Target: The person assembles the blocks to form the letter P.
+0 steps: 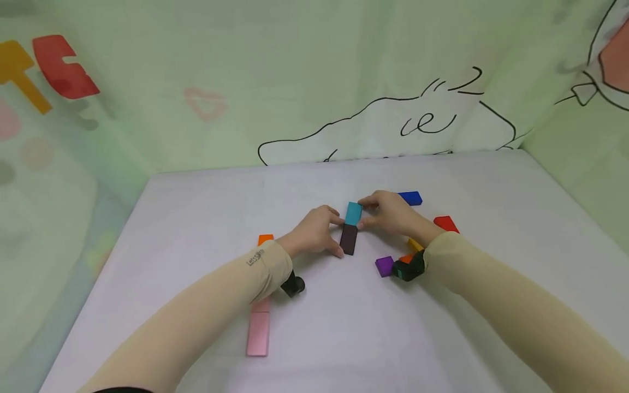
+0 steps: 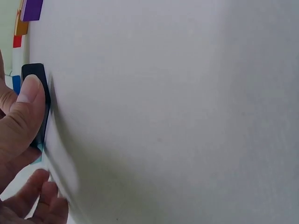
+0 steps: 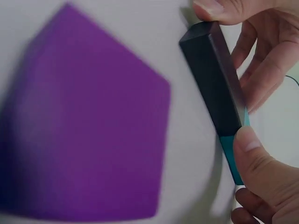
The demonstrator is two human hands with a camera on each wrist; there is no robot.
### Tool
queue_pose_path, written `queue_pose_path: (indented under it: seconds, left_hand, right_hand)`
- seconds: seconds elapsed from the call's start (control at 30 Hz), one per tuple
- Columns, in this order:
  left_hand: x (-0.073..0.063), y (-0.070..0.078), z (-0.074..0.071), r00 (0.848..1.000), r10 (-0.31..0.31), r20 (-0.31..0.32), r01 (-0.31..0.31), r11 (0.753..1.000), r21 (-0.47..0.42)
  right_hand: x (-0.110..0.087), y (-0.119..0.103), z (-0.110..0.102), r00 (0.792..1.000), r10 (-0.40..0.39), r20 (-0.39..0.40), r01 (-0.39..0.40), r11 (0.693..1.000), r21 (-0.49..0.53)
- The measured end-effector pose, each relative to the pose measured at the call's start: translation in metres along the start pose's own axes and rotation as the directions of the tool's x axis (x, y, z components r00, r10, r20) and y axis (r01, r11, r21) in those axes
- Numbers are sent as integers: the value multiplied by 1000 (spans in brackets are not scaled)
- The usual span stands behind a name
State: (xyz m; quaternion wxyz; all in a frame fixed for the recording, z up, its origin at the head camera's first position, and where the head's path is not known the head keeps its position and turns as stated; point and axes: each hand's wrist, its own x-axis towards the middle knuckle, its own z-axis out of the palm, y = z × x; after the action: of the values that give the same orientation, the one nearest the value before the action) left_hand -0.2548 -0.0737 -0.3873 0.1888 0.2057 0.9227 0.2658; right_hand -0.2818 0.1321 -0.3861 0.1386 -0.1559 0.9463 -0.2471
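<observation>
A dark brown block (image 1: pixel 348 240) and a teal block (image 1: pixel 353 213) lie end to end in one line on the white table. My left hand (image 1: pixel 314 232) holds the dark block, thumb at its near end and fingers along its left side. On the other side, my right hand (image 1: pixel 388 213) pinches the teal block, its thumb close to the joint between the two. In the right wrist view, both thumbs are seen against the pair, and a purple block (image 3: pixel 93 121) looms large in front. The left wrist view shows the left thumb (image 2: pixel 29 100) over the dark block.
Pink blocks (image 1: pixel 257 333) and an orange block (image 1: pixel 266 238) line up at left, partly behind the left sleeve. At right lie blue (image 1: pixel 410 198), red (image 1: pixel 446 223) and yellow (image 1: pixel 415 245) blocks, partly covered by the right arm. A cloth wall (image 1: pixel 314 71) stands behind.
</observation>
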Motion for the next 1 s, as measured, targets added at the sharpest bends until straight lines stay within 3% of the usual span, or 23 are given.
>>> queue_pose_path:
  seconds: [0.2,0.5,1.0]
  left_hand:
    - [2,0,1,1000,-5,27,4,1000,14]
    - [3,-2,-2,1000,-17,21,17,1000,21]
    - [15,-40,-35,998,-68,-6,68,998,6]
  right_hand:
    - [6,1,1,999,29,23,-29,999,15]
    - [12,-2,0,1000,8,19,-8,1000,5]
    - [69,-24,3,999,-10,46,11,999,-31]
